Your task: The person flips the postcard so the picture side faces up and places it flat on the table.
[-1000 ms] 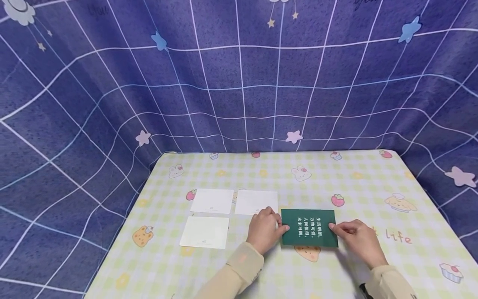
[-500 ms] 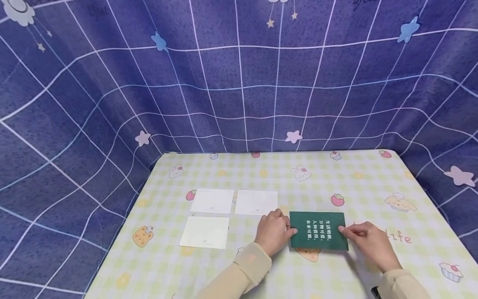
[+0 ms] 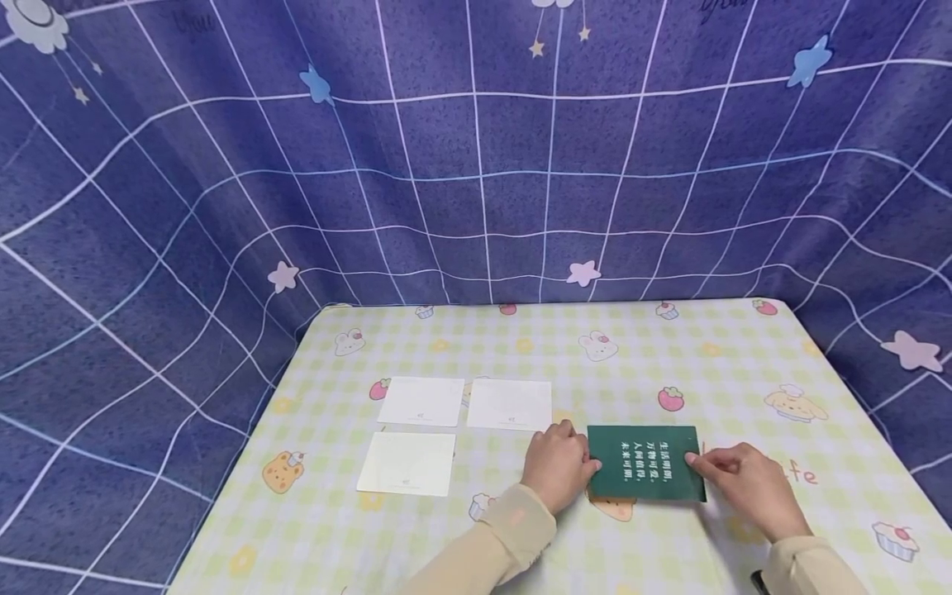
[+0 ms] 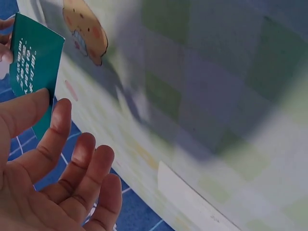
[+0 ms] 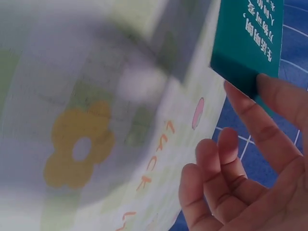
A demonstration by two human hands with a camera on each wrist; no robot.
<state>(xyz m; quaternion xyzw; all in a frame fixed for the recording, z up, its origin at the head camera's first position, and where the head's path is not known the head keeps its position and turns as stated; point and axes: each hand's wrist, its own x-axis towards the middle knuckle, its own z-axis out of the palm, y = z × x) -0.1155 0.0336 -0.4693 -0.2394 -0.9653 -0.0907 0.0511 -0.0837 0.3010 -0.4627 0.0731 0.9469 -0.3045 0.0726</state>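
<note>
A dark green card [image 3: 647,463] with white printed characters is held level above the cloth, its shadow falling below it. My left hand [image 3: 559,467] pinches its left edge between thumb and index finger; the other fingers fan out loosely in the left wrist view. At the opposite edge, the thumb and index finger of my right hand [image 3: 751,487] pinch the card too. In the right wrist view the card [image 5: 248,48] reaches up from those fingertips. Three white cards lie flat to the left: one back left [image 3: 421,402], one back middle [image 3: 509,405], one in front [image 3: 406,464].
A pale green checked tablecloth [image 3: 297,545] with cartoon prints covers the table. Behind it and along the sides hangs a dark blue curtain [image 3: 476,207] with white grid lines and stars. The back middle white card lies just beyond my left hand.
Both hands have shifted to the right and slightly nearer, carrying the green card between them. The three white cards have stayed in place.
</note>
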